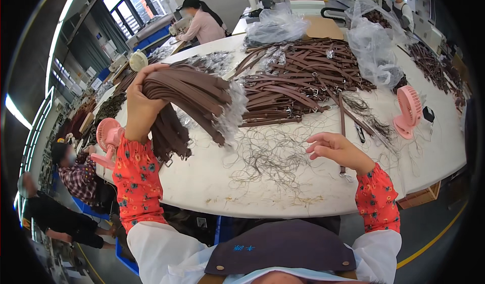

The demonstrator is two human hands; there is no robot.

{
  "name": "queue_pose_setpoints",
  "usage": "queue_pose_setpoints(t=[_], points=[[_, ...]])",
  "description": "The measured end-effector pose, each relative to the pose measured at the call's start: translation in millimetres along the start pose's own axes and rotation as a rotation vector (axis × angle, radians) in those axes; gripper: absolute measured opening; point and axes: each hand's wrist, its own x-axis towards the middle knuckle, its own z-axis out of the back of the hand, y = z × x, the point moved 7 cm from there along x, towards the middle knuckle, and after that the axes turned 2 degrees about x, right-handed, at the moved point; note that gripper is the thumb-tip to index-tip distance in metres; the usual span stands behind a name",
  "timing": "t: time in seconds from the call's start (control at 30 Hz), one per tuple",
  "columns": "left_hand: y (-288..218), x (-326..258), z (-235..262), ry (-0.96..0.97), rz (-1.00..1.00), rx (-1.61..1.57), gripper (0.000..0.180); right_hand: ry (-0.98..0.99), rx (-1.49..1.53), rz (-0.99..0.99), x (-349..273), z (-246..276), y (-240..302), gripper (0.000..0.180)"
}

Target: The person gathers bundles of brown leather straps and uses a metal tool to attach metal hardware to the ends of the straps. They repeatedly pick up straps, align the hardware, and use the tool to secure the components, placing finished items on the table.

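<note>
The left hand (139, 99) is gripping a thick bundle of brown leather straps (189, 94), fingers wrapped tightly around the fold so that the bundle is draping over both sides of the fist, raised above the near-left part of the white worktable (283, 193). Clear plastic sleeves (233, 109) are hanging off the strap ends on the side nearer the table's middle. The right hand (336, 150) is hovering half open above the near edge of the table, fingers loosely curled and holding nothing that can be made out.

A large heap of loose straps with buckles (298, 84) is lying across the table's centre, and a tangle of thin thread offcuts (268, 155) is spreading between that heap and the near edge. A pink desk fan (408, 111) is standing toward the table's right side, a second pink fan (107, 135) at its left edge.

The bundle looks heavy for one fist; if the grip is loosening, outer straps could be sliding free and falling into the threads, or the dangling ends could be snagging on the second fan just below.
</note>
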Motion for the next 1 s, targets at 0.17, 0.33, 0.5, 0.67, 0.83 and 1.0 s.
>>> queue_pose_setpoints(t=[0.17,0.33,0.5,0.67,0.83,1.0], points=[[72,1,57,0.106,0.123,0.571,0.048,0.001,0.036,-0.031,-4,-10,-7,0.037],[20,-7,47,0.206,-0.087,0.817,0.046,-0.052,0.049,-0.094,-14,-6,-18,0.036],[44,-13,82,0.247,0.038,1.144,0.044,-0.056,0.077,-0.118,-10,-12,-31,0.037],[91,-8,136,0.051,0.023,1.309,0.038,-0.057,0.121,-0.144,0,-21,-42,0.035],[135,-1,155,-0.210,-0.062,1.504,0.038,-0.092,0.124,-0.147,1,-23,-44,0.034],[256,-69,157,0.115,0.144,1.891,0.056,-0.085,0.114,-0.163,6,-35,-47,0.034]])
